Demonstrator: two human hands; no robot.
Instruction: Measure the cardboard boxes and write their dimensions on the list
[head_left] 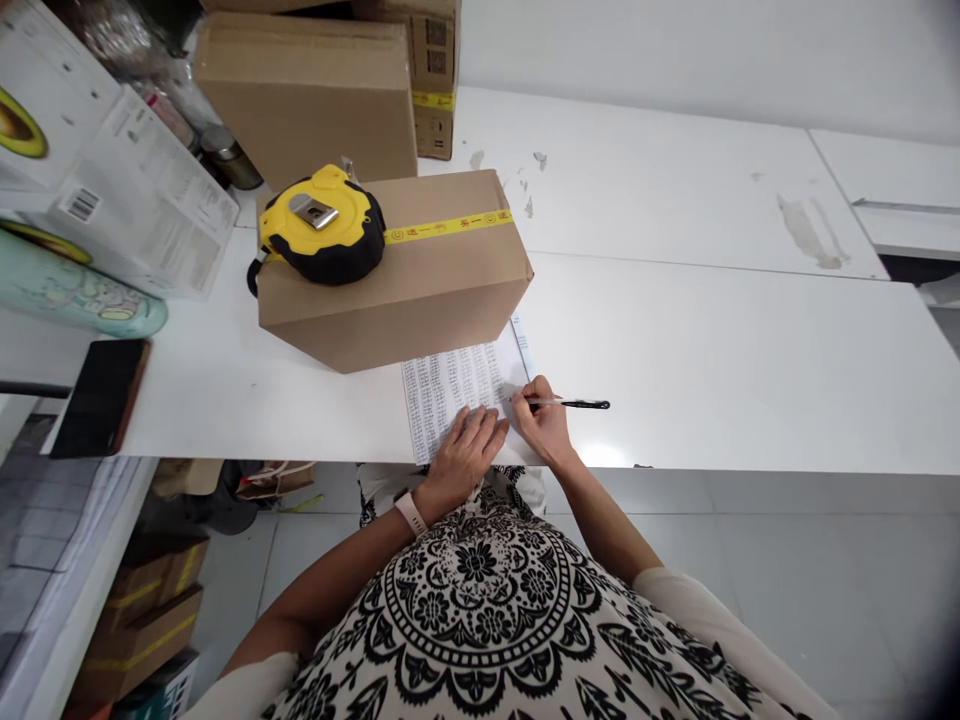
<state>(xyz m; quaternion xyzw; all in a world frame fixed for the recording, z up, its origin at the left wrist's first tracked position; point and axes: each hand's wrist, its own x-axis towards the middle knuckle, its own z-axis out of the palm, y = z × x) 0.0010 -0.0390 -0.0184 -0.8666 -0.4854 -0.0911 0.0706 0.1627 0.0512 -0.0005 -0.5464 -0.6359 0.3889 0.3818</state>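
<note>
Paper [450, 400] sits at centre frame; my left hand [461, 455], fingers spread, should press it flat while my right hand [544, 425] grips the pen [585, 403] lightly.

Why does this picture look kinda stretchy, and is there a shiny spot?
Head view: a bright glare spot sits on the white table by its front edge, near the right hand; the bottle at the left side looks stretched, probably by a wide lens; the right-hand corners go dark and blurry.
</note>
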